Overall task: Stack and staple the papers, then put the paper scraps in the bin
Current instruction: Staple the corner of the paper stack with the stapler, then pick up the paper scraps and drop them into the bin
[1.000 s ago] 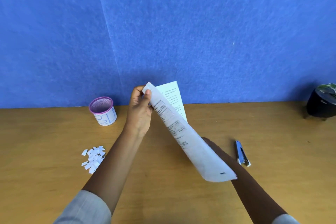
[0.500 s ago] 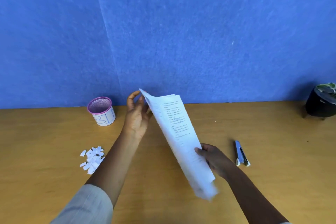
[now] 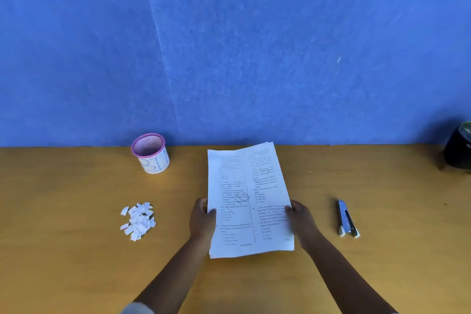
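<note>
Fingers [image 3: 204, 208] of the left hand [image 3: 202, 222] — curled round the left long edge of the papers [image 3: 248, 199], thumb lying on the printed face, the rest hidden beneath. Fingers [image 3: 290, 209] of the right hand [image 3: 302, 220] — gripping the right long edge in the same way, thumb on top.

Papers: a white stack printed in two columns of small text, blurred and not legible. Held flat between the two hands over the middle of the bench [image 3: 76, 250], long side running away from the person. Sheet edges show slightly fanned at the far corners and along the near left corner, so the stack is not fully squared. Whether the underside touches the bench cannot be told.

Stapler [image 3: 346, 219]: silver and dark, lying on the bench to the right of the right hand, apart from it, its wider end toward the person.

Scraps [image 3: 137, 220]: a loose heap of small white paper pieces on the bench, left of the left hand and well apart from the papers.

Bin [image 3: 150, 153]: small round cup, upright, pink rim and mesh inside, white wrap with blue letters; stands at the back of the bench by the wall, beyond the scraps.

Pot [image 3: 458, 150]: black, partly cut off at the right edge, at the back of the bench.

Wall [image 3: 254, 46]: blue, behind the bench.

Sleeve [image 3: 135, 308]: pale, at the left forearm, bottom edge.
</note>
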